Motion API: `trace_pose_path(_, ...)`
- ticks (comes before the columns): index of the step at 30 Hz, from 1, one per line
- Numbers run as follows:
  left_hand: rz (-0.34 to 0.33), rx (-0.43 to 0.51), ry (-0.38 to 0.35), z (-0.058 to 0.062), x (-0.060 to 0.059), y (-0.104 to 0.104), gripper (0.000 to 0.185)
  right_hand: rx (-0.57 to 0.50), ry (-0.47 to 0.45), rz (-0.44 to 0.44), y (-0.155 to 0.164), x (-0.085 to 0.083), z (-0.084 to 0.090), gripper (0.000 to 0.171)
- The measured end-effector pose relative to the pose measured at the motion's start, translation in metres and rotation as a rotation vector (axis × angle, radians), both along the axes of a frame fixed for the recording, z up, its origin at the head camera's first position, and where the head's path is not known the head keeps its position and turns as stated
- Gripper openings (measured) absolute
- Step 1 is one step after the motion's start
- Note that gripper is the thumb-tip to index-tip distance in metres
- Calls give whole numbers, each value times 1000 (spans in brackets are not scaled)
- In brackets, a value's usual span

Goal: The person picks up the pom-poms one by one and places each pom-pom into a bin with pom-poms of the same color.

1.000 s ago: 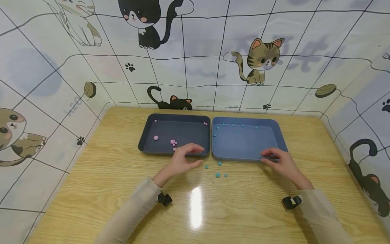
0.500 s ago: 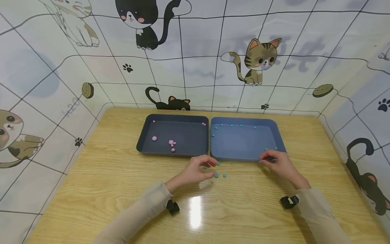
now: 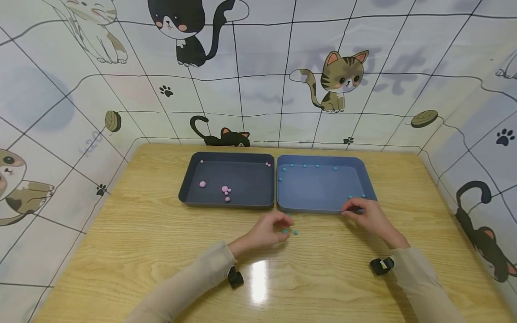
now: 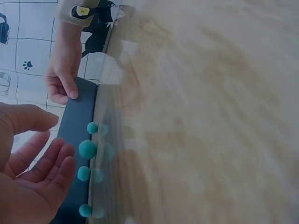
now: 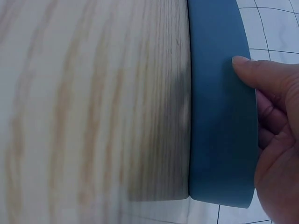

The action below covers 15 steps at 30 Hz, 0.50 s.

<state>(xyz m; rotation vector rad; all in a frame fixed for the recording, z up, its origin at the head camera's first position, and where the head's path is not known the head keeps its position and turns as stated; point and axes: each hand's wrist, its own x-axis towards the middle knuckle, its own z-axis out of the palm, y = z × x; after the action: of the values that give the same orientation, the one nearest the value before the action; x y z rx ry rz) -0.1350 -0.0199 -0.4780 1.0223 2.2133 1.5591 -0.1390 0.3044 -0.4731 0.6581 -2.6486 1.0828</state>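
My left hand [image 3: 264, 231] hovers low over the table with its fingers spread in a loose curve and a gap between thumb and fingertips. In the left wrist view, several small teal balls [image 4: 88, 150] line up just beyond those fingers, one larger than the others. A teal ball [image 3: 295, 232] shows to the right of the fingertips in the head view; others are partly hidden by the hand. My right hand [image 3: 369, 217] pinches the front wall of the blue tray [image 3: 323, 209] near its right corner, thumb [image 5: 250, 70] outside and fingers over the rim.
Left of the blue tray, side by side with it, stands a dark grey tray [image 3: 226, 206] holding several pink balls [image 3: 225, 189]. More teal balls [image 3: 317, 166] lie along the blue tray's edges. A cat-patterned covering [image 3: 262, 89] rises behind the wooden table [image 3: 161, 233].
My left hand has moved right and nearer, from the dark tray's front edge to the teal balls on the table. The right hand stays at the blue tray's rim.
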Motion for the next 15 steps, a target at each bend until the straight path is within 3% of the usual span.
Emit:
trace_pose_path(7,19,-54,-25,-1,-1,7,26,-14,6,11,1,0,0,23)
trace_pose_path(15,22,-113,-5,-3,-3,12,26,-27,-9,-5,-2,1,2,21)
